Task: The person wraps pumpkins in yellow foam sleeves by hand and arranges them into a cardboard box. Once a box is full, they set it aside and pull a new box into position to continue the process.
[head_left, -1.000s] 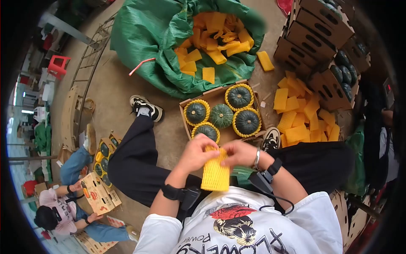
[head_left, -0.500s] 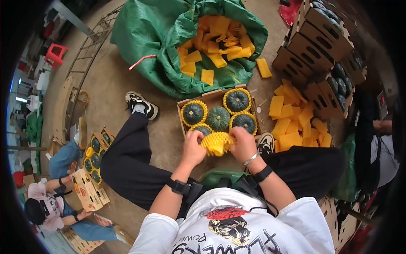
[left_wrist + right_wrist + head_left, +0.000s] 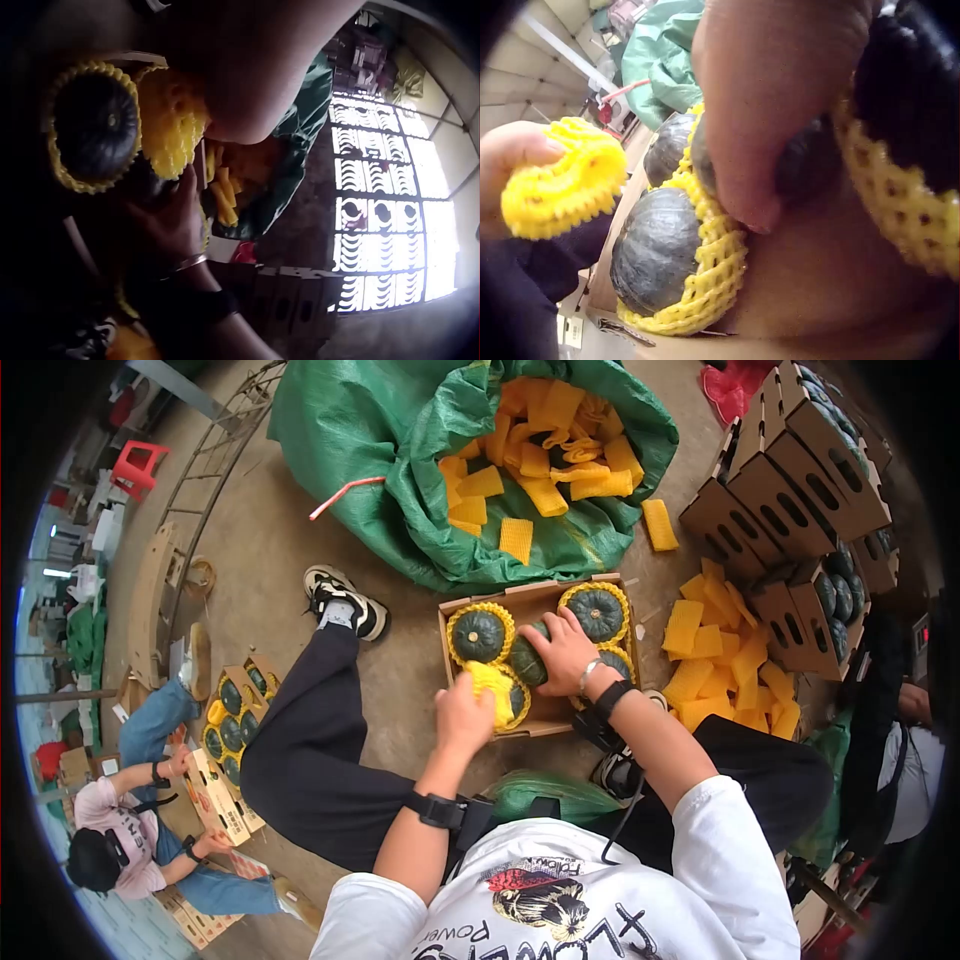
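Observation:
My left hand (image 3: pixel 465 718) grips a bunched yellow foam net sleeve (image 3: pixel 488 680) over the near left part of an open cardboard box (image 3: pixel 545 714). In the right wrist view the sleeve (image 3: pixel 566 180) is rolled into a thick ring, pinched under the thumb. My right hand (image 3: pixel 568 652) holds the bare dark green pumpkin (image 3: pixel 526 663) in the middle of the box, fingers and thumb around its side; the palm hides part of it. Around it sit netted pumpkins (image 3: pixel 478 635), one in each corner; a near one (image 3: pixel 656 247) shows beside my right thumb.
Beyond the box stands a green sack (image 3: pixel 350 450) of yellow sleeves. More sleeves (image 3: pixel 730 650) lie heaped on the floor at right, near stacked cartons (image 3: pixel 800 480) of pumpkins. Another person (image 3: pixel 130 830) handles a carton (image 3: pixel 218 797) at left. My shoe (image 3: pixel 345 603) is left of the box.
Both hands held the sleeve before, folding it into a ring. My right hand has let go and moved forward onto the bare pumpkin. The left carries the sleeve over the box.

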Motion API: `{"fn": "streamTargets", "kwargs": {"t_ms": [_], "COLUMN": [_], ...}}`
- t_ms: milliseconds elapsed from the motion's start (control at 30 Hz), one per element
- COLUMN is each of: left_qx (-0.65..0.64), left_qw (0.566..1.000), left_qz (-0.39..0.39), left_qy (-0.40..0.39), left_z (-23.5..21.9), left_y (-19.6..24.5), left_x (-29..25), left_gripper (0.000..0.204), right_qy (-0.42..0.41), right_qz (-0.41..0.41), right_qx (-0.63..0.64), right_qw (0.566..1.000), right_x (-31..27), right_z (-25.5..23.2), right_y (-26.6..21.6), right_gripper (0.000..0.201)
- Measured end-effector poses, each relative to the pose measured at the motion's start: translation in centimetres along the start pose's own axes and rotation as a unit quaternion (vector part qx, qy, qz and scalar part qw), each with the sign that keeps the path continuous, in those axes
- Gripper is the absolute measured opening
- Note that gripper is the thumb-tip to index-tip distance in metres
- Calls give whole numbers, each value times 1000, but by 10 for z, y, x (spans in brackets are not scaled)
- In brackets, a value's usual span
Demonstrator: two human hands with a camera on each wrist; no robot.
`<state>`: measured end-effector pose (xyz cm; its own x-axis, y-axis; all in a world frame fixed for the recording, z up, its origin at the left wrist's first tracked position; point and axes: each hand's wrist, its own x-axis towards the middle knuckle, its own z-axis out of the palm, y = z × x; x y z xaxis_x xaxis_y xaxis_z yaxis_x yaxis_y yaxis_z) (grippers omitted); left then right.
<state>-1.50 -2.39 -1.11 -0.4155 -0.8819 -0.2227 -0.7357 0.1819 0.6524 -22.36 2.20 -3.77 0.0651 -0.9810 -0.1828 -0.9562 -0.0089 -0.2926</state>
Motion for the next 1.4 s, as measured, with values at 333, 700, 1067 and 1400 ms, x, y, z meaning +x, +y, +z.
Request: {"fn": "streamTargets", "kwargs": {"t_ms": [333,700,1067,1400], "left_qx": [-454,-625,-721,-508], "left_qw": [890,748,561,844], "left_qz": [-22,-29,-51,16], "left_qy": [-13,-219,-403,-168], "left_z": [-46,-30,-32,-13], "left_y": [11,55,60,47], "left_x": [-4,-58,-56,-42], "left_gripper": [36,69,72,63], "right_qy": [42,257,-32,332], "right_qz": [59,85,49,247], "right_qx": [930,233,965,548], "right_qw": [359,934,256,727], "right_x": [-68,-108,-101,-84], "right_z": [-77,-80,-24,-12], "right_y": [-22,-119,-74,-62], "right_gripper": [87,77,35,23]}}
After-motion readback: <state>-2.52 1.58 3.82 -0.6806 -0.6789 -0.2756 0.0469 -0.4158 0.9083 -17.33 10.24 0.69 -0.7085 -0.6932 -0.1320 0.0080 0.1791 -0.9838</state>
